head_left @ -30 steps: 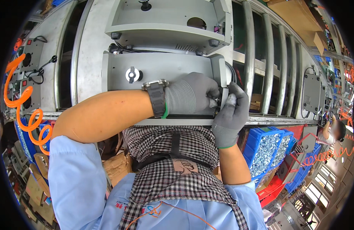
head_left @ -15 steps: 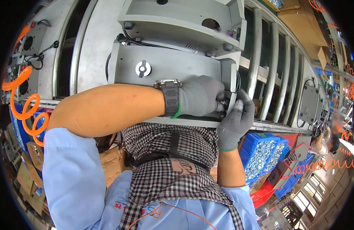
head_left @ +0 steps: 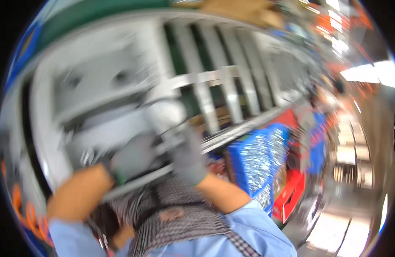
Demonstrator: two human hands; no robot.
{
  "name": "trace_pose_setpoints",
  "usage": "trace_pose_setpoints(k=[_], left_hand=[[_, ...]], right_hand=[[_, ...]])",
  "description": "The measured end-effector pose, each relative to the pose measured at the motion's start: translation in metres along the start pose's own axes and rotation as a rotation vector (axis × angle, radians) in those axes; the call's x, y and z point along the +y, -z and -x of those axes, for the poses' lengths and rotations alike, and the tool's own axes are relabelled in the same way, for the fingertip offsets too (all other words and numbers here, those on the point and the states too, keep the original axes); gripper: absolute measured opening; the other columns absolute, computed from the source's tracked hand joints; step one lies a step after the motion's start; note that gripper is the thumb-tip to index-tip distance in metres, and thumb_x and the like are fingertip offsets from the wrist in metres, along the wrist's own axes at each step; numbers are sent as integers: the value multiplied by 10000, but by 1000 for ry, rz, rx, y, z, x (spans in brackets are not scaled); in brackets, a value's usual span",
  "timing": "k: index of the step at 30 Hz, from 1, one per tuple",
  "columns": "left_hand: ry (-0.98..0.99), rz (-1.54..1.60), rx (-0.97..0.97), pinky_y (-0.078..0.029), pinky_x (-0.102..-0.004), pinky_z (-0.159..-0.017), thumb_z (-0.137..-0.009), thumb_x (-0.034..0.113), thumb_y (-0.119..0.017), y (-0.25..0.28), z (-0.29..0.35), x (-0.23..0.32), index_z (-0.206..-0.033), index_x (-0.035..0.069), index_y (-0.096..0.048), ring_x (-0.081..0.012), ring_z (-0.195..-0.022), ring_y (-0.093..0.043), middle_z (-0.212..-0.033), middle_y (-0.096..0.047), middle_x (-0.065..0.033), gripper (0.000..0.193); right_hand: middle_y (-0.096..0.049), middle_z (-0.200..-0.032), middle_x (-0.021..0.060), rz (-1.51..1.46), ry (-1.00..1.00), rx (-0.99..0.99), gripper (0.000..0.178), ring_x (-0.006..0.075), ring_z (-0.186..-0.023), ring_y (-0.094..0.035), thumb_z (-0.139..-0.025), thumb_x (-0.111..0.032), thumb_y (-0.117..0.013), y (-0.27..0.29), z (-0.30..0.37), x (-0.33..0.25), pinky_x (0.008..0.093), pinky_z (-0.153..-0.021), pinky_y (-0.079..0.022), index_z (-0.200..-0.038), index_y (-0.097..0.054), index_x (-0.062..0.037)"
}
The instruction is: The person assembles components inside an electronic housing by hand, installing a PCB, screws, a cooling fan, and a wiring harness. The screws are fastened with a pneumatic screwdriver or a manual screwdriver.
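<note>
The whole picture is smeared by motion. My left hand (head_left: 135, 158), in a grey glove, is over the near right part of a grey metal housing (head_left: 107, 130). Close beside it, at the housing's right end, my grey-gloved right hand (head_left: 187, 158) is raised with its fingers pointing away from me. Just beyond the right fingers is a pale rounded shape (head_left: 166, 113), too blurred to name. Whether either hand grips anything cannot be made out.
A second grey housing (head_left: 99, 81) with dark round spots stands behind the first. Metal conveyor rollers (head_left: 225, 92) run off to the right. Blue bins (head_left: 242, 158) of shiny small parts and a red bin (head_left: 291, 195) sit at the near right. An orange coiled hose (head_left: 30, 216) hangs at lower left.
The view has swung to the right, so the housings and hands appear further left and tilted. The right hand now stands nearer the left, and a pale rounded shape appears beyond it.
</note>
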State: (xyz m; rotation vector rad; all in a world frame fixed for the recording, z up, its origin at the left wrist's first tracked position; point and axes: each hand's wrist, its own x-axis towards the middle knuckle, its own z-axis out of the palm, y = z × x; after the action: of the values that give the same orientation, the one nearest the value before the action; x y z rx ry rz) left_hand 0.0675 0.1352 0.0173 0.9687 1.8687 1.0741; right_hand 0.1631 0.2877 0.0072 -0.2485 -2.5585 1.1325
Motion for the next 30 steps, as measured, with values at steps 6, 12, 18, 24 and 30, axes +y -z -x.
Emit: trace_pose_setpoints(k=[6,12,18,24,30], left_hand=[[376,594,217,-497,-282,-577,-794,-10,-629,-4,10,4,-900,-42,-614,-168,-638,-611,-829,-660,-77,112],[-37,-130,239,-484,-333,-555,-783,2,-653,-10,3,5,-824,-4,-561,-166,-661,-630,-750,-604,-78,101],[-352,-421,478,-444,-401,-533,-695,-10,-698,-19,-6,4,-719,19,-542,-352,-605,-570,-688,-562,-162,160],[-82,-319,317,-469,-341,-569,-776,56,-669,1,-8,-28,-783,-25,-574,-171,-635,-592,-739,-615,-101,126],[-68,-370,219,-465,-347,-719,-839,135,-691,8,-15,7,-942,13,-599,-203,-769,-575,-816,-620,-104,184]], right_hand=[[-553,-882,155,-31,34,34,305,347,-859,-575,-789,-53,-530,-19,-4,-5,438,-756,-472,-1086,-590,-90],[-587,-927,150,-57,11,142,301,342,-887,-590,-757,-26,-552,-1,1,15,421,-765,-478,-1050,-602,-78],[-643,-824,172,602,-240,600,194,330,-862,-635,-774,-161,-671,167,45,128,462,-775,-495,-939,-673,-60],[-592,-1145,167,686,-908,79,375,359,-1098,-580,-881,-331,-607,242,91,129,463,-945,-452,-1170,-613,-91],[-601,-1174,203,602,-1036,81,328,351,-1077,-605,-896,-259,-560,237,70,138,460,-941,-465,-1116,-604,-21]])
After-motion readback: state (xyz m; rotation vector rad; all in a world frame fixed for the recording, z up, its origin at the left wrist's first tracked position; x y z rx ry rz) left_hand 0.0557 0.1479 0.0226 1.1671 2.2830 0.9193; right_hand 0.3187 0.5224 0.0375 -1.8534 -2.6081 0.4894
